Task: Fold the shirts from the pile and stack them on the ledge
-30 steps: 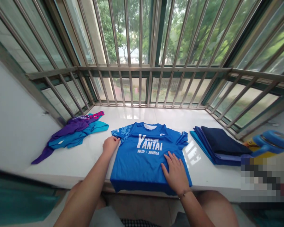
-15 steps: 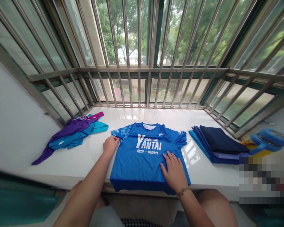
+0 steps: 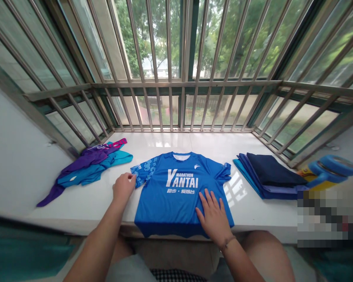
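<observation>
A blue T-shirt (image 3: pixel 159 207) with white "Marathon Yantai" lettering lies front up on the white sill, its collar toward the window and its hem hanging over the near edge. My left hand (image 3: pixel 123 187) pinches the cuff of the patterned sleeve at the shirt's left side. That sleeve is drawn out sideways. Flat on the lower right of the shirt front rests my right hand (image 3: pixel 214 215), fingers spread. The sleeve on the right side is bent and slightly wrinkled.
A loose heap of purple and turquoise clothes (image 3: pixel 88 166) lies at the left of the sill (image 3: pixel 167 141). On the right are a stack of folded dark and blue clothes (image 3: pixel 275 170) and a blue and yellow bottle (image 3: pixel 326 174). Metal bars (image 3: pixel 182 84) close off the window behind.
My left hand has moved left with the sleeve cuff, straightening the sleeve outward. The shirt's upper front looks smoother. My right hand stays flat on the shirt.
</observation>
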The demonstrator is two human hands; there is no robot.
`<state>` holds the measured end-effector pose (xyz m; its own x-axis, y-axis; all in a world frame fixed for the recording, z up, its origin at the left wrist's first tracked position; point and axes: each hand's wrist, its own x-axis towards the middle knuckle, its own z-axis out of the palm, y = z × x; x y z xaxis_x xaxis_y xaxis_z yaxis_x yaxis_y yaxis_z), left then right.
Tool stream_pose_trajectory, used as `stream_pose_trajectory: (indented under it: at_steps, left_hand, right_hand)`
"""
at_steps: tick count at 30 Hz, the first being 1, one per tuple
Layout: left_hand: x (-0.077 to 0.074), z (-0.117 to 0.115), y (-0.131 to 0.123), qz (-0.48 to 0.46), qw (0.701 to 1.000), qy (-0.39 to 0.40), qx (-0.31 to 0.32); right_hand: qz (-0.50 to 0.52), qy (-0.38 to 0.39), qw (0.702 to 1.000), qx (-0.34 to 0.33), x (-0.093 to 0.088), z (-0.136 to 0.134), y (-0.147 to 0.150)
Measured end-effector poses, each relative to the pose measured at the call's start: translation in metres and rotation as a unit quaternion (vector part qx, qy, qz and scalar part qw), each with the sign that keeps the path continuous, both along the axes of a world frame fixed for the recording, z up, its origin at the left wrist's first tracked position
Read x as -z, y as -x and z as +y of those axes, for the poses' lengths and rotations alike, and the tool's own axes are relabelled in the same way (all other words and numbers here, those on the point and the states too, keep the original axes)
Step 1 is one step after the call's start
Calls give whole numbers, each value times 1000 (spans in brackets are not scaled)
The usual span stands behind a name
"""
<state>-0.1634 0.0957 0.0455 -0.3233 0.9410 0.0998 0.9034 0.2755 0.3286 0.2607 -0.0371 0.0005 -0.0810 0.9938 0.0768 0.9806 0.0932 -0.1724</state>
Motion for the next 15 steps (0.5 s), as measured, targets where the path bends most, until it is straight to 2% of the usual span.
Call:
stream_pose_trajectory:
  at_steps: [2,5,8,11,13,15]
  left_hand:
    - [3,3,-22,5,995,-50,84]
    - [8,13,-49,-5,983,-34,178]
    - [15,25,-56,17,982,16,185]
    - [18,34,-45,48,982,40,176]
    - [16,38,-40,66,983,55,165]
    - [10,43,-43,91,983,67,142]
  right_hand:
    - [-4,1,1000,-2,2,-9,4]
    - [-6,8,1000,0,3,-22,8]
    - [-2,14,1000,-6,2,-33,7]
    - [5,13,1000,-24,-4,-39,1]
    - [17,1,1000,-26,-13,-34,-10]
    - [31,-15,999,1,-28,-19,-26]
